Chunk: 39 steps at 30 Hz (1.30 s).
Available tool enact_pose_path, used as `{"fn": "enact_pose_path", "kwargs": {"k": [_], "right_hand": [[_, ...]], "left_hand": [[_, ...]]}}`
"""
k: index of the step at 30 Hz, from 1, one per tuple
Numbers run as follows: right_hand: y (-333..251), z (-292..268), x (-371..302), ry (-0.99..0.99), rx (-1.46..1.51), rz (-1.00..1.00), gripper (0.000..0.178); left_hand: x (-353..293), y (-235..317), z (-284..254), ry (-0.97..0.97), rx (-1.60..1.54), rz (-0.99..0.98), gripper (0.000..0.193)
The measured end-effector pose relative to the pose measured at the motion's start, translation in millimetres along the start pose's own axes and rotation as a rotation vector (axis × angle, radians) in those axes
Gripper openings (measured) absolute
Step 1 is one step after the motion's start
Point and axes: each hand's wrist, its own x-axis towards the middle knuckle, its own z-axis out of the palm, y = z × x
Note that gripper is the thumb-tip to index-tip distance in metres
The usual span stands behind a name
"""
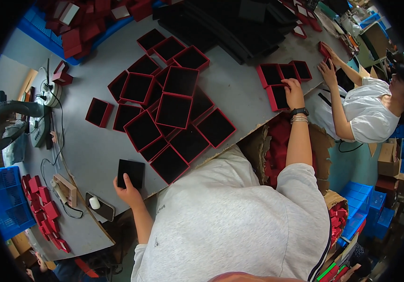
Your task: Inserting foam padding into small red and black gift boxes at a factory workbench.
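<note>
A flat black square pad [132, 172] is pinched in my left hand [127, 192], thumb on top, at the table's near edge. On the right, my right hand [294, 94] has its fingers bent over the rim of an open red box with a black inside [277, 97]. That box touches a short row of similar red boxes [288, 71] just behind it. Between my hands lies a loose heap of open red boxes with black insides [176, 111], some stacked on others. One more red box [98, 113] stands apart at the heap's left.
Black sheets [230, 23] lie piled at the back. A blue crate [42, 30] of red boxes is at the far left. A phone with a white earbud case [100, 207], a cable and a fan [11, 117] are on the left. A co-worker [371, 108] handles a red piece at right.
</note>
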Motion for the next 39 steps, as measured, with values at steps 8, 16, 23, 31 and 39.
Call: {"fn": "enact_pose_path", "kwargs": {"k": [8, 16, 23, 31, 39], "right_hand": [[-37, -7, -12, 0.123, 0.048, 0.16, 0.047], [-112, 19, -12, -0.007, 0.171, -0.116, 0.017], [-107, 71, 50, -0.028, 0.082, -0.035, 0.017], [-123, 43, 49, 0.121, 0.106, 0.053, 0.018], [-224, 35, -74, -0.512, 0.317, -0.364, 0.039]], "left_hand": [[-1, 1, 0, 0.017, 0.037, -0.024, 0.045], [1, 5, 3, 0.013, 0.059, -0.01, 0.043], [-1, 3, 1, 0.053, 0.166, 0.09, 0.039], [-5, 8, 10, 0.311, 0.382, 0.352, 0.058], [-29, 123, 90, -0.461, 0.277, 0.827, 0.051]]}}
